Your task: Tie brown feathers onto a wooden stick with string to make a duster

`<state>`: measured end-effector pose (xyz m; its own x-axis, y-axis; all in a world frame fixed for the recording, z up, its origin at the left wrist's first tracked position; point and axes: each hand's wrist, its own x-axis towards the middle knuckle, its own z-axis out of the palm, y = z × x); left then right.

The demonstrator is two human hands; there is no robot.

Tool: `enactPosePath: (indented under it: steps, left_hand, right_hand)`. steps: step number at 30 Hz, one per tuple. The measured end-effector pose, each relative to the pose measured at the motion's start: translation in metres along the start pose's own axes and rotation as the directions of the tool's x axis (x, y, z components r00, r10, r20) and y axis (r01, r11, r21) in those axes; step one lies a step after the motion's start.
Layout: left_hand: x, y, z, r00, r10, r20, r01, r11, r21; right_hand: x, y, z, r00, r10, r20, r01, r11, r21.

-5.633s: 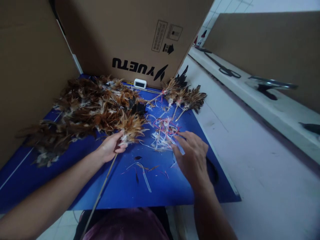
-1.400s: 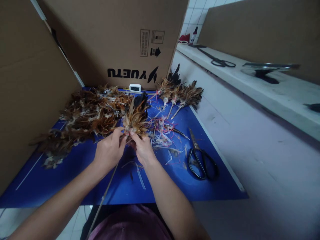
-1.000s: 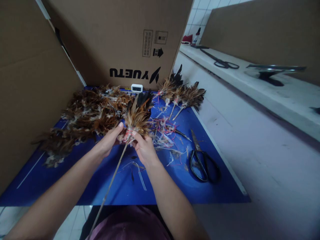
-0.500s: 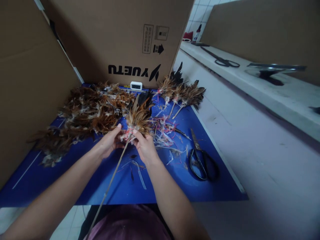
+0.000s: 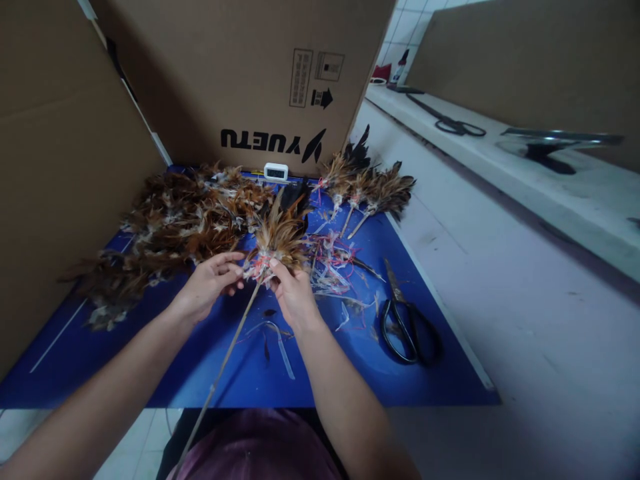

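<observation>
A feather duster [image 5: 281,237] with brown and black feathers stands before me. Red and white ties wrap its base, and its thin stick [image 5: 231,348] slants down to my lap. My right hand [image 5: 295,293] grips it at the tied base, thumb on top of the binding. Just left of that binding is my left hand [image 5: 213,283], its thumb and fingers drawn together at the loose tie ends; whatever is pinched there is too small to make out. Close by on the left lies a large pile of brown feathers [image 5: 195,220].
Tangled plastic strips and red string [image 5: 333,263] lie right of the duster. Black-handled scissors [image 5: 407,327] rest near the blue table's [image 5: 170,383] right edge. Several feather bundles [image 5: 370,190] and a small white digital clock [image 5: 275,172] sit at the back. Cardboard [image 5: 255,73] stands behind.
My left hand has shifted from an upright thumb with spread fingers to fingertips drawn together beside the binding. The right hand keeps its grip on the duster. The view has moved slightly.
</observation>
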<state>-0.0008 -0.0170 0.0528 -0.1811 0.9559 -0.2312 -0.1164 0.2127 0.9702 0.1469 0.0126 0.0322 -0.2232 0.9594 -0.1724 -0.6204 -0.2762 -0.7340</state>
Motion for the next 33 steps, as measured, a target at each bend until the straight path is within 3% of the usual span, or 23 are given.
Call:
enactPosePath:
  steps: [2, 6, 10, 16, 26, 29, 33]
  left_hand:
    - [0.001, -0.002, -0.002, 0.989, 0.1, -0.107, -0.099, 0.995, 0.018]
    - [0.0, 0.0, 0.001, 0.92, 0.287, -0.267, -0.287, 0.957, 0.04]
    - [-0.005, 0.003, 0.012, 0.895, 0.359, -0.265, -0.348, 0.933, 0.09]
    - [-0.007, 0.0, 0.03, 0.927, 0.332, -0.174, -0.307, 0.939, 0.157]
    - [-0.001, 0.005, 0.034, 0.935, 0.312, -0.169, -0.281, 0.942, 0.185]
    - [0.005, 0.006, 0.031, 0.966, 0.235, -0.112, -0.226, 0.971, 0.083]
    - [0.014, 0.007, 0.024, 0.996, 0.021, 0.081, -0.014, 0.996, -0.087]
  right_hand:
    - [0.0, 0.0, 0.0, 1.0, 0.007, -0.016, -0.007, 1.0, 0.0]
    - [0.0, -0.001, 0.001, 1.0, 0.017, -0.024, -0.016, 1.0, 0.021]
    - [0.0, 0.0, 0.002, 1.0, 0.012, -0.01, -0.011, 1.0, 0.023]
    - [-0.002, 0.001, 0.002, 1.0, 0.018, 0.009, -0.018, 1.0, -0.012]
    - [-0.003, 0.001, 0.001, 1.0, 0.017, 0.016, -0.016, 0.999, -0.035]
    - [-0.003, 0.001, 0.001, 1.0, 0.013, 0.023, -0.012, 0.999, -0.038]
    - [-0.002, 0.001, 0.001, 1.0, 0.007, 0.022, -0.007, 1.0, -0.027]
